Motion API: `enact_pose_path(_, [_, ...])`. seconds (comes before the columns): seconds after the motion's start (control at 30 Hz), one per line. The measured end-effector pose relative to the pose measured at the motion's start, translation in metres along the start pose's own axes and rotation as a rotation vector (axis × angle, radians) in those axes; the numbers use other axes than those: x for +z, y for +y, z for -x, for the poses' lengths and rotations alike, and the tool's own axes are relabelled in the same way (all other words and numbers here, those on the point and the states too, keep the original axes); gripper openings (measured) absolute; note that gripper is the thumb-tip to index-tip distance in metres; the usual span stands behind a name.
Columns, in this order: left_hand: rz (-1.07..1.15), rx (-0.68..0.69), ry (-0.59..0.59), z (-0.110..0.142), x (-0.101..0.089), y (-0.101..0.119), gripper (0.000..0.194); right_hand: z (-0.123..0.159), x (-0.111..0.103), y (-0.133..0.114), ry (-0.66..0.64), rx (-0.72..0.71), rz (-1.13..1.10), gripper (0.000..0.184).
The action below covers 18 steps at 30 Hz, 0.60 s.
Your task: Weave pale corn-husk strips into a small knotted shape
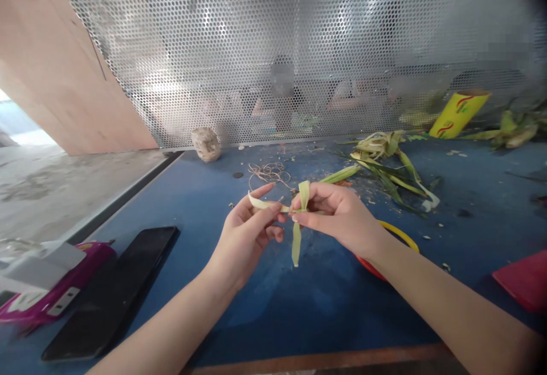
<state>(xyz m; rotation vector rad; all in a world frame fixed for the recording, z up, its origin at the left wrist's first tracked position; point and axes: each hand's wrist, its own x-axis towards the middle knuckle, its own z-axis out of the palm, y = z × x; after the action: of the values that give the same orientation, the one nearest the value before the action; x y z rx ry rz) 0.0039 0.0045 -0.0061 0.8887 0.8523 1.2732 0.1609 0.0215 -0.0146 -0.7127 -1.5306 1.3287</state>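
Observation:
Pale green husk strips are held between my two hands above the blue table. My left hand pinches the pale strip on the left between thumb and fingers, and its free end curls up past the fingertips. With thumb and fingertips, my right hand grips the point where the strips cross. One flat end sticks up there and another hangs down. Whether they are knotted or only crossed is hidden by the fingers. Just behind the hands lies a loose tangle of thin string.
A pile of husks and a yellow tube lie at the back right. Beside my right forearm is a red and yellow ring-shaped object. A black phone and a purple power strip lie left. Perforated metal sheet stands behind.

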Motion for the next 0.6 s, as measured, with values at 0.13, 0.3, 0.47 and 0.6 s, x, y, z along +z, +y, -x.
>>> enact_pose_path(0.13, [-0.032, 0.011, -0.048, 0.0, -0.0013, 0.0004, 0.051, 0.0001, 0.0008, -0.0014, 0.026, -0.003, 0.004, 0.009])
enact_pose_path(0.3, [-0.072, 0.111, -0.049, 0.0013, 0.0011, 0.0022, 0.054, -0.0012, 0.0002, 0.002, 0.035, -0.015, -0.026, 0.01])
enact_pose_path(0.47, [-0.066, 0.145, -0.07, 0.0009, 0.0001, 0.0041, 0.054, -0.0016, -0.0007, 0.0047, 0.034, -0.013, -0.124, 0.012])
enact_pose_path(0.6, [-0.07, 0.165, -0.09, 0.0011, -0.0015, 0.0072, 0.06, -0.0009, -0.0007, 0.0053, 0.042, 0.004, -0.204, 0.012])
